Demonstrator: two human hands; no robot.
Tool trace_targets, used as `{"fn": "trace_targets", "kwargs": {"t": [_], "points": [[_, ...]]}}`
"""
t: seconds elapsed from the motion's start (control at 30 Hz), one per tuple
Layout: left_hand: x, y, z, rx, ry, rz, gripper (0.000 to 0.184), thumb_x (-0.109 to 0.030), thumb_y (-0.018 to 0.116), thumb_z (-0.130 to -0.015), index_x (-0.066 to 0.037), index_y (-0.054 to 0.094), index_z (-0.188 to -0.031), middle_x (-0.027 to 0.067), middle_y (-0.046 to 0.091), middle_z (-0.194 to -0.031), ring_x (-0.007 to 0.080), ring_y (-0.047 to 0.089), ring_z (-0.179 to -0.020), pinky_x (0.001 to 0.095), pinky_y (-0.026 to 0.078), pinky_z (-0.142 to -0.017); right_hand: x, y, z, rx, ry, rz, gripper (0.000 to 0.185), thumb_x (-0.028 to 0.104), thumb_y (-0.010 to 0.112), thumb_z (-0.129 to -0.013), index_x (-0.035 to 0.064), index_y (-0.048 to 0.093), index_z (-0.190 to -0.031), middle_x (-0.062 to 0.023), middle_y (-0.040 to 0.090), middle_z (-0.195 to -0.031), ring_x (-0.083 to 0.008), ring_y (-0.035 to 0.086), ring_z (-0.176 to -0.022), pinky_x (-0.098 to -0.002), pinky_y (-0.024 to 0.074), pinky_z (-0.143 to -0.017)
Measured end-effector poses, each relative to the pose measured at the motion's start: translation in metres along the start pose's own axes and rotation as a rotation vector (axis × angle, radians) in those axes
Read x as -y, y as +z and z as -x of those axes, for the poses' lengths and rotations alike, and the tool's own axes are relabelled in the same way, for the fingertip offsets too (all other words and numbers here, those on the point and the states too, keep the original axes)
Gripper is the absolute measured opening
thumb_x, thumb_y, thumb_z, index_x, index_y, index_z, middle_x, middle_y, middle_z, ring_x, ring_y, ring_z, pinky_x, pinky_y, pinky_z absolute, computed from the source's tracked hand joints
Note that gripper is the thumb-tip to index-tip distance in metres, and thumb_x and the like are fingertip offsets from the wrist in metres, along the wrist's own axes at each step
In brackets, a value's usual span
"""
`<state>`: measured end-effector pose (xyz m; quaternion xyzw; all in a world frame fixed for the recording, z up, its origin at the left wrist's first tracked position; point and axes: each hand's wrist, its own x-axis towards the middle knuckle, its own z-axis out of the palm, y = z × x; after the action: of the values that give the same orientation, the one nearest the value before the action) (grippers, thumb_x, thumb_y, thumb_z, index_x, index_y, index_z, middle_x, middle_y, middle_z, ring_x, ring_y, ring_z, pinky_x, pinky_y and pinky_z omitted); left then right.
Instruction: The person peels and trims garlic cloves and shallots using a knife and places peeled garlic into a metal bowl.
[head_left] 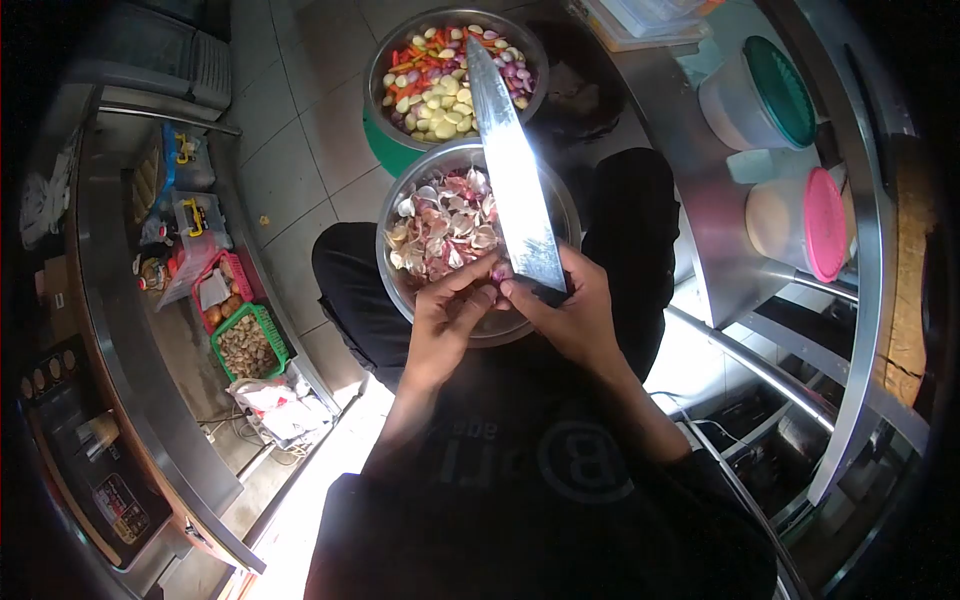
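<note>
A large kitchen knife (515, 185) points away from me, its broad blade slanting up over two metal bowls. My right hand (578, 308) is closed round its dark handle, thumb stretched toward the left fingers. In my left hand (452, 310) a small purple shallot (502, 271) is pinched, close to the heel of the blade. Below both hands, the near metal bowl (388, 262) holds papery skins (440, 225) and reddish peelings. The far metal bowl (375, 80) contains peeled garlic cloves (443, 108), purple shallots (515, 75) and red and orange chillies (405, 72).
Left, a shelf carries a green basket (284, 352) of unpeeled bulbs, a red basket (238, 268) and plastic bags (285, 405). On the right metal counter stand tubs with a green lid (780, 92) and a pink lid (825, 224). Something green (385, 150) sits under the far bowl.
</note>
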<state>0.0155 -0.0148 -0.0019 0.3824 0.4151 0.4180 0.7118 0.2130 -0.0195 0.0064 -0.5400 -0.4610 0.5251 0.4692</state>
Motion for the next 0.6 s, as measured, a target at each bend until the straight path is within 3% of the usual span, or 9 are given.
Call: {"fn": "trace_targets", "kwargs": {"t": [0.07,0.13,0.23,0.53,0.6], "points": [[-0.005,0.004,-0.001,-0.004,0.015,-0.002,0.037,0.002,0.069,-0.106,0.003,0.066,-0.143,0.0106,0.074,-0.126,0.0145,0.070,-0.110,0.0294,0.058,-0.097,-0.004,-0.001,0.000,-0.020,-0.031,0.022,0.032,0.012,0.086,-0.090,-0.0016,0.074,-0.117,-0.0113,0.079,-0.103,-0.0131,0.074,-0.094,-0.0322,0.0584,-0.086],[-0.020,0.014,-0.003,-0.053,-0.031,-0.215,0.030,0.002,0.073,-0.103,0.004,0.068,-0.133,0.0091,0.074,-0.122,0.0137,0.070,-0.110,0.0291,0.058,-0.097,-0.003,0.000,0.000,-0.037,-0.060,0.041,0.033,0.012,0.086,-0.089,-0.0017,0.074,-0.117,-0.0119,0.080,-0.103,-0.0126,0.074,-0.093,-0.0321,0.0584,-0.085],[-0.013,0.010,-0.008,-0.044,0.031,-0.209,0.026,0.001,0.077,-0.101,0.003,0.067,-0.125,0.0077,0.075,-0.116,0.0138,0.071,-0.107,0.0289,0.058,-0.096,0.003,-0.002,0.001,-0.053,-0.051,0.066,0.032,0.012,0.086,-0.088,-0.0021,0.075,-0.114,-0.0107,0.080,-0.101,-0.0119,0.073,-0.092,-0.0313,0.0582,-0.084],[-0.012,0.004,-0.008,-0.004,-0.036,-0.086,0.022,0.002,0.076,-0.101,0.005,0.069,-0.123,0.0084,0.076,-0.110,0.0151,0.073,-0.103,0.0297,0.059,-0.093,0.013,-0.003,0.003,-0.049,0.053,0.029,0.031,0.011,0.089,-0.084,-0.0025,0.078,-0.110,-0.0069,0.081,-0.096,-0.0095,0.073,-0.086,-0.0289,0.0582,-0.080],[-0.015,0.009,-0.006,-0.011,-0.029,-0.103,0.022,0.002,0.075,-0.102,0.005,0.070,-0.123,0.0086,0.076,-0.111,0.0150,0.073,-0.103,0.0300,0.060,-0.092,0.017,-0.003,0.002,-0.069,0.024,0.076,0.026,0.007,0.088,-0.083,-0.0013,0.078,-0.105,-0.0012,0.078,-0.093,-0.0062,0.069,-0.084,-0.0247,0.0552,-0.079]]}}
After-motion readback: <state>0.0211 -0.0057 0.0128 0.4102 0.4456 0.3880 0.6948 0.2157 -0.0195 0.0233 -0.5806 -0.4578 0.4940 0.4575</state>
